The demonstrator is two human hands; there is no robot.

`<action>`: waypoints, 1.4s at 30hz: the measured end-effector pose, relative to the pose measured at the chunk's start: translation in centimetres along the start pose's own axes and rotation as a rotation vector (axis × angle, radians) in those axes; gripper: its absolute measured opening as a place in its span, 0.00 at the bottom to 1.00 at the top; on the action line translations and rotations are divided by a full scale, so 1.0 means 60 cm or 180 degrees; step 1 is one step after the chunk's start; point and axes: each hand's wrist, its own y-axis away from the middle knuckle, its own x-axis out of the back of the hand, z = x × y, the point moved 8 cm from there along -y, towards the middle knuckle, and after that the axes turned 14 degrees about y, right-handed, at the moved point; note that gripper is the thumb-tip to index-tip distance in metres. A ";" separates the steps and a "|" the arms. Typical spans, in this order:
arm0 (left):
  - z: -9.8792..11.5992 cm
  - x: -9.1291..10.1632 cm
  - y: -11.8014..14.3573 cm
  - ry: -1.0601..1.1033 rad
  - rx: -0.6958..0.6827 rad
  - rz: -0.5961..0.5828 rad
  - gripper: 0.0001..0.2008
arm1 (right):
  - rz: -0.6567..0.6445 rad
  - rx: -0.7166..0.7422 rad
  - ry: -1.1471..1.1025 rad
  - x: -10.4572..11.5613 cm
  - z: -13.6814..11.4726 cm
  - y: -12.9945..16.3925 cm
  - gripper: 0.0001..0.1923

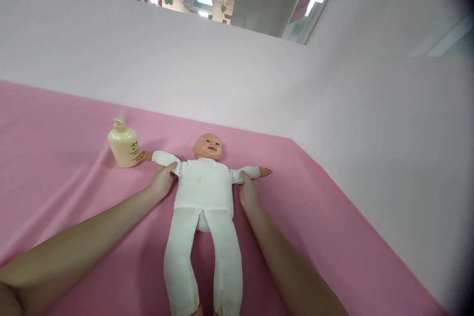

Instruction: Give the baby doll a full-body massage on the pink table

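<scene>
A baby doll with a white cloth body lies on its back, its bare head toward the wall and its arms spread out sideways. My left hand is closed around the doll's upper arm on the left, the thumb on top of the white sleeve. On the other side my right hand grips the doll's other arm near the elbow, thumb uppermost. The fingers of both hands are partly hidden beneath the doll's arms. The doll's feet are cut off at the lower edge of the view.
A cream pump bottle stands beside the doll's hand on the left. Pink cloth covers the surface, with some creases. White walls border it at the back and right, below a window.
</scene>
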 end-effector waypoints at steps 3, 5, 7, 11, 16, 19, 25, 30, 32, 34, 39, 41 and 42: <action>-0.001 -0.001 0.000 -0.0050 -0.0096 -0.0128 0.15 | 0.0051 0.0086 0.0329 0.001 -0.016 0.008 0.49; -0.004 0.001 -0.002 -0.0203 -0.0169 -0.0189 0.19 | -0.0020 0.0314 0.0675 -0.004 -0.032 0.013 0.41; -0.004 0.002 -0.004 -0.0492 -0.0269 -0.0285 0.23 | -0.0228 0.0565 0.1020 -0.015 -0.045 0.018 0.29; 0.004 -0.023 0.006 -0.1589 -0.0645 -0.0836 0.22 | -0.0690 0.1270 0.1619 -0.044 -0.068 0.039 0.21; 0.011 -0.080 0.044 -0.2581 -0.1200 -0.1873 0.17 | -0.1041 0.1744 0.2010 -0.063 -0.075 0.059 0.29; 0.011 -0.085 0.048 -0.2720 -0.1211 -0.1917 0.17 | -0.1030 0.1758 0.2083 -0.062 -0.074 0.059 0.30; 0.010 -0.079 0.045 -0.2794 -0.1120 -0.1782 0.19 | -0.1005 0.1720 0.2052 -0.062 -0.073 0.055 0.32; 0.012 -0.075 0.042 -0.2528 -0.0972 -0.1631 0.18 | -0.0889 0.1556 0.1756 -0.056 -0.072 0.048 0.29; 0.011 -0.073 0.041 -0.2489 -0.0940 -0.1605 0.18 | -0.0865 0.1516 0.1664 -0.054 -0.072 0.045 0.28; 0.010 -0.071 0.039 -0.2530 -0.0954 -0.1591 0.19 | -0.0883 0.1500 0.1602 -0.055 -0.072 0.044 0.29; 0.011 -0.060 0.030 -0.2351 -0.0878 -0.1423 0.21 | -0.0929 0.1402 0.1500 -0.055 -0.072 0.041 0.26; 0.013 -0.058 0.027 -0.2288 -0.0844 -0.1322 0.22 | -0.0959 0.1329 0.1396 -0.056 -0.071 0.040 0.25; 0.014 -0.057 0.026 -0.2269 -0.0822 -0.1278 0.21 | -0.0967 0.1274 0.1328 -0.056 -0.070 0.039 0.25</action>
